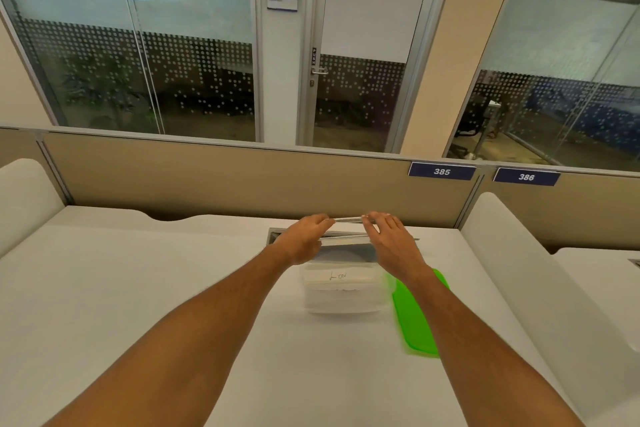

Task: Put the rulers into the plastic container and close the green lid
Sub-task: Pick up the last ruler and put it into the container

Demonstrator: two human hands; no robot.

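Rulers above apparently empty container

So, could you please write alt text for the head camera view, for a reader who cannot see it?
Two bare hands, left hand and right hand, hold thin metal rulers above an open clear plastic container on a white desk. A green lid lies on the desk right of the container.

The table lay bare on its left and front, open for a hand to pass. Both hands, the left and the right, hung above the far part of the container and covered its opening. The lid lay just beside its right wall. The partition closed the far edge.
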